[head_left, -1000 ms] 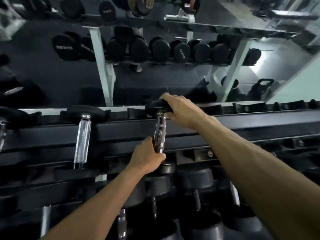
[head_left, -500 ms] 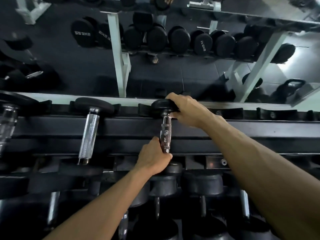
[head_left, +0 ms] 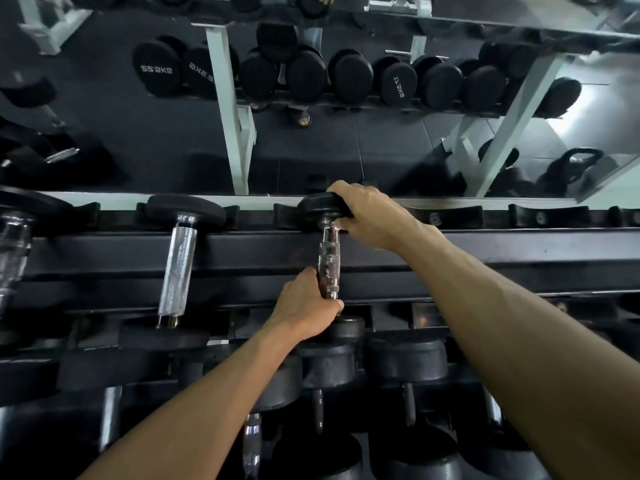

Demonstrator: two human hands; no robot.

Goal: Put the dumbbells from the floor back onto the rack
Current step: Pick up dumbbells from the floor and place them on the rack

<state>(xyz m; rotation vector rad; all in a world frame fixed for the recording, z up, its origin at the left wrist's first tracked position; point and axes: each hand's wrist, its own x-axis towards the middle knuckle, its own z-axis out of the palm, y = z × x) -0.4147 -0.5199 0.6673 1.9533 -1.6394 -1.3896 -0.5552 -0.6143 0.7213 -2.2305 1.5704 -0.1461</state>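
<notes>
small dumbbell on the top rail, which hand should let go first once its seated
Probably the left hand: it only grips the near end of the small dumbbell handle, while the right hand wraps the far head by the cradle and can steady it.

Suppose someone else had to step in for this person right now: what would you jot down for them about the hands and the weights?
Left hand: grips the near end of the small black dumbbell with knurled chrome handle.
Right hand: holds its far head.
The dumbbell lies across the black steel rack's top tier, to the right of a larger chrome-handled dumbbell.
Done: it appears seated in its cradle.
Left: let go. The floor is out of view, so check it for more.
</notes>
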